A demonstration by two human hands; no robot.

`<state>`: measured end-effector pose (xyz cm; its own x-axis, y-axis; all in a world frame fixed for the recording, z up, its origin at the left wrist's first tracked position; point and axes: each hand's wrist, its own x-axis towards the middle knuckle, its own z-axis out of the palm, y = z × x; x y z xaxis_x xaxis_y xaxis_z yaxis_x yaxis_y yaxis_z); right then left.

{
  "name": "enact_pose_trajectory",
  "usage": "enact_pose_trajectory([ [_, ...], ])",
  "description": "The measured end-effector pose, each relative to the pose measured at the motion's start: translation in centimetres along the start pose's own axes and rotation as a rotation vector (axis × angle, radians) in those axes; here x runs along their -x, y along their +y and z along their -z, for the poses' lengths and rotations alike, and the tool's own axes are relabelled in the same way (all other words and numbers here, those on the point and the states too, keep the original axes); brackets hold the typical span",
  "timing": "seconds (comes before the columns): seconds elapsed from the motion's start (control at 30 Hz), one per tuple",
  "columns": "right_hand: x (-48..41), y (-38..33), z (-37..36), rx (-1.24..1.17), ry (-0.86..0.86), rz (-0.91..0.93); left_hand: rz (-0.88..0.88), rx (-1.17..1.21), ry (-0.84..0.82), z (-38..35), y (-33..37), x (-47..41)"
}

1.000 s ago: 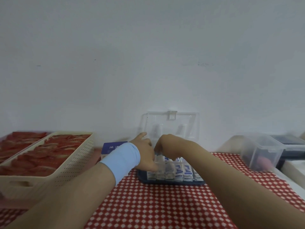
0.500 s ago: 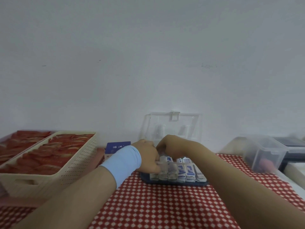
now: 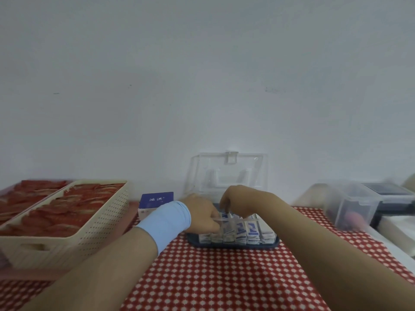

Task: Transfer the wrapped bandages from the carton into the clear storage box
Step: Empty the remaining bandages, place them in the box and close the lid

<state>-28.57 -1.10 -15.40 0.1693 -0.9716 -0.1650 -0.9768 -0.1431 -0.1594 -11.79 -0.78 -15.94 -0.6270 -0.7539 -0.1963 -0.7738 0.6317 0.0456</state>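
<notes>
The clear storage box (image 3: 235, 245) has a dark blue base and stands on the checked cloth, its clear lid (image 3: 229, 171) open against the wall. Wrapped bandages (image 3: 251, 230), white with blue print, stand in a row inside it. My left hand (image 3: 202, 213), with a light blue wristband, is at the box's left end with its fingers curled in among the bandages. My right hand (image 3: 243, 200) hovers over the row, its fingertips pointing down and pinching the top of a bandage. The blue and white carton (image 3: 156, 199) stands just left of the box, partly behind my left wrist.
A cream perforated basket (image 3: 94, 232) full of red packets sits at the left, with a second red-filled tray behind it. A clear lidded tub (image 3: 350, 205) and a dark device stand at the right. A red and white checked cloth (image 3: 213, 277) covers the table.
My left thumb has come down and the hand has closed in on the box's left end. My right hand stays over the bandage row, barely moved.
</notes>
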Motion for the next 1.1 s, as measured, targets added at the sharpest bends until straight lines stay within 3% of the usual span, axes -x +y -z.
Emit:
enact_pose_trajectory([
  [0.1, 0.1, 0.0, 0.5, -0.022, 0.011, -0.001, -0.006, -0.013, 0.004, 0.3, 0.3, 0.1],
  [0.2, 0.6, 0.5, 1.8, -0.148, 0.144, 0.005, -0.040, -0.004, 0.031, 1.4, 0.4, 0.4],
  [0.3, 1.6, 1.6, 3.9, -0.214, 0.400, -0.042, -0.007, 0.206, 0.270, 3.0, -0.4, 0.1],
  [0.37, 2.4, 2.4, 4.9, -0.198, 0.551, -0.128, 0.087, 0.333, 0.494, 3.6, -1.2, -0.8],
  [0.43, 2.8, 3.4, 5.2, -0.158, 0.639, -0.257, 0.234, 0.409, 0.579, 3.7, -1.5, -1.7],
  [0.57, 2.2, 5.2, 4.1, -0.345, 0.561, -0.447, 0.451, 0.657, 0.388, 2.9, -2.0, -3.6],
  [0.73, 1.4, 5.9, 3.8, -0.760, 0.638, -0.459, 0.369, 0.894, 0.406, 2.7, -2.5, -4.6],
  [0.8, 1.8, 6.4, 3.8, -0.743, 0.673, -0.407, 0.325, 0.929, 0.496, 2.7, -2.6, -4.3],
  [0.93, 2.9, 6.9, 3.7, -0.664, 0.660, -0.335, 0.227, 0.781, 0.672, 2.9, -3.2, -3.4],
  [1.1, 3.6, 6.6, 3.8, -0.603, 0.626, -0.258, 0.186, 0.824, 0.626, 3.2, -2.5, -2.6],
])
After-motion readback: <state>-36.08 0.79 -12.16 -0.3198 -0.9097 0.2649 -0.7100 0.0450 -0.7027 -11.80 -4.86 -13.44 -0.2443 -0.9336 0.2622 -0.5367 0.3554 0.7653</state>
